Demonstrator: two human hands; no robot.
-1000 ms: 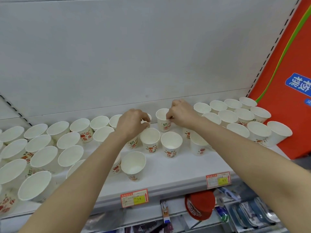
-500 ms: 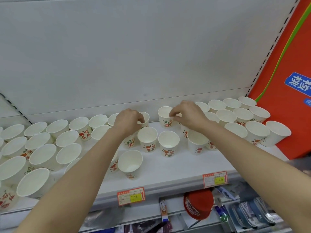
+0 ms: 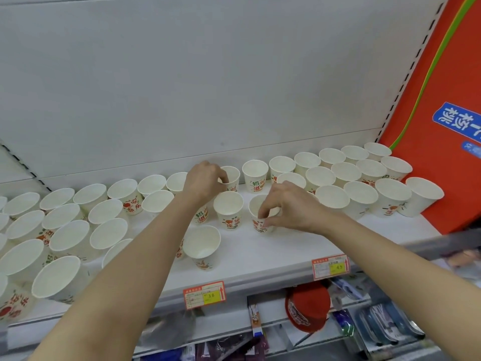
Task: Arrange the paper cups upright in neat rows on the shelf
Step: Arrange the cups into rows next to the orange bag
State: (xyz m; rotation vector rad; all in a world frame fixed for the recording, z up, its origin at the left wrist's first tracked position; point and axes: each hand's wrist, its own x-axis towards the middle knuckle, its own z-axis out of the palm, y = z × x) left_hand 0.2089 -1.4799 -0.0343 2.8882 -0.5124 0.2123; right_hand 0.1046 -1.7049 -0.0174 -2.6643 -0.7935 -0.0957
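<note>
Many white paper cups with red and green print stand upright on a white shelf (image 3: pixel 260 254). My left hand (image 3: pixel 204 183) pinches the rim of a back-row cup (image 3: pixel 232 178) near the middle. My right hand (image 3: pixel 289 208) pinches the rim and side of a middle-row cup (image 3: pixel 260 217). Between them stands another middle-row cup (image 3: pixel 228 209), and a back-row cup (image 3: pixel 255 175) stands free just right of my left hand. One cup (image 3: pixel 201 246) stands alone nearer the front edge.
Cups crowd the left end (image 3: pixel 65 230) unevenly; tidier rows fill the right end (image 3: pixel 364 175). An orange-red panel (image 3: pixel 447 100) bounds the shelf on the right. Price tags (image 3: pixel 204 295) hang on the front edge. Packaged goods and a red lid (image 3: pixel 308 308) lie on the shelf below.
My right hand let go of the back-row cup and came forward onto a middle-row cup. My left hand stayed on its back-row cup.
</note>
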